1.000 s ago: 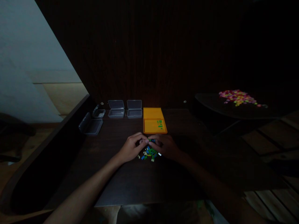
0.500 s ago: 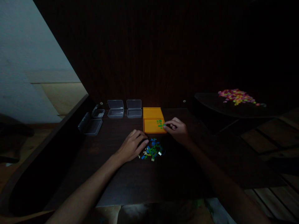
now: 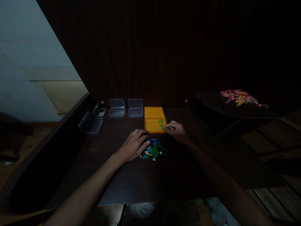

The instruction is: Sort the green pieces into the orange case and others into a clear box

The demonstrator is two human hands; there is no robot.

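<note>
Pinching is done by the right hand [image 3: 176, 129], its thumb and forefinger brought together at a small green brick [image 3: 163, 128] over the front right corner of the open yellow plastic case [image 3: 150, 126]; the brick appears to be held, though contact is partly hidden. The left hand [image 3: 134, 146] is rested on the dark wooden tabletop [image 3: 131, 185] beside the loose pile of toy bricks [image 3: 154, 150], its fingers loosely curled, thumb parted from them, with nothing seen gripped. Stiff, very light plastic is suggested by the look of the bricks: hardly breakable, but easily flicked away or dropped. Such a piece is best taken by two opposite side faces, with fingertips only, and neighbouring green bricks [image 3: 161, 126] left unbrushed.
</note>
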